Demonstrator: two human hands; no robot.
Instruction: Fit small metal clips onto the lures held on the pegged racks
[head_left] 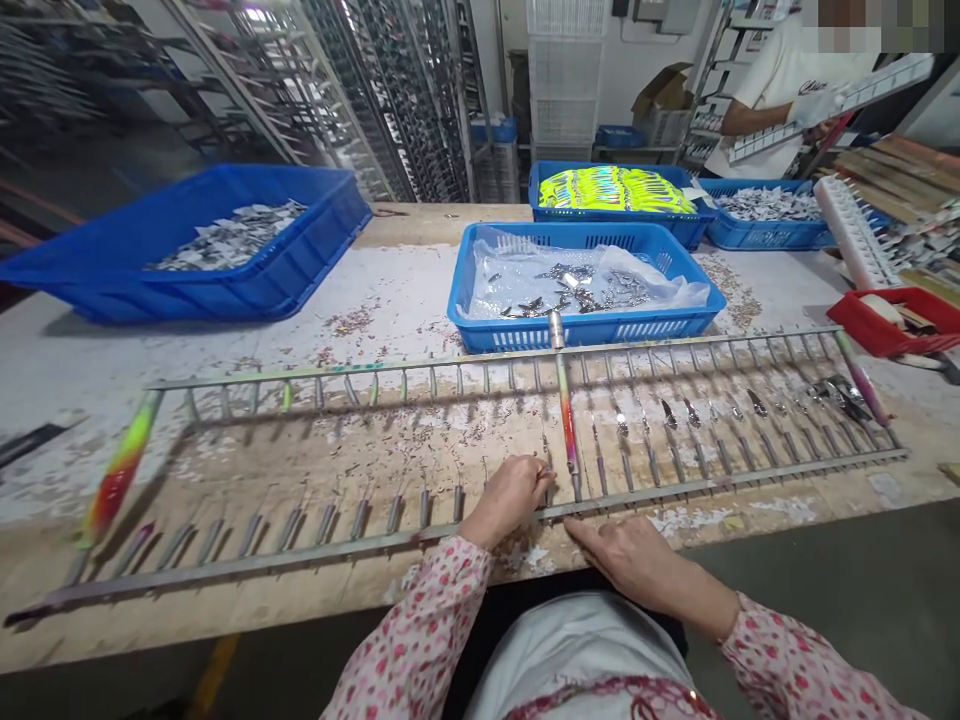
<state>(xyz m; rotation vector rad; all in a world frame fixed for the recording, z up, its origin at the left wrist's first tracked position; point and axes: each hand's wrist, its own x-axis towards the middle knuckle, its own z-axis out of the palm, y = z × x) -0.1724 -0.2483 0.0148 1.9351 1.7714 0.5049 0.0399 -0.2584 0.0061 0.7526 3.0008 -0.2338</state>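
Note:
A long metal rack (442, 530) with rows of small upright pegs lies across the table in front of me. My left hand (514, 495) is closed in a pinch at one front-row peg, just left of the painted middle crossbar (567, 410). A thin metal piece (547, 452) shows above its fingertips; the grip itself is partly hidden. My right hand (634, 558) rests by the rack's front rail, its index finger stretched toward the rail and nothing visible in it. Shiny leaf-shaped metal pieces (691, 412) stand on pegs to the right; a loose pile (844, 398) lies at the right end.
Behind the rack stands a blue basket (585, 335) with plastic-lined metal pieces. A larger blue bin (202, 300) is at left. A tray of yellow packets (619, 190), another blue tray (772, 240) and a red tray (892, 345) sit right. A co-worker (780, 100) holds a white rack.

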